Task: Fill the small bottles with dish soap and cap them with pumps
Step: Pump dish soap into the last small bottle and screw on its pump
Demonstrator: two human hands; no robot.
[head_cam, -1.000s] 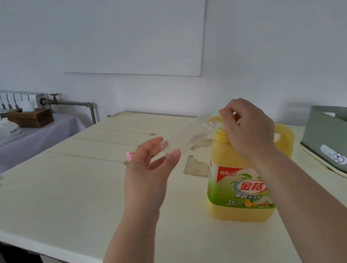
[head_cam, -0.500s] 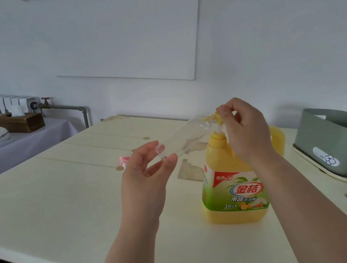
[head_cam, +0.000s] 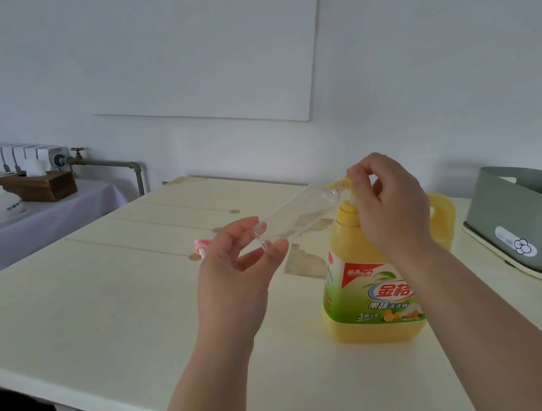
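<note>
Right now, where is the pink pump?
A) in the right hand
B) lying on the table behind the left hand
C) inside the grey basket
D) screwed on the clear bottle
B: the pink pump lies on the table, partly hidden behind the left hand, which holds the clear bottle uncapped.

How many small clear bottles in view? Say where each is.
1. The small clear bottle, tilted: base in the left hand, mouth at the yellow pump nozzle pinched by the right hand. Others may hide in the grey basket.
</note>
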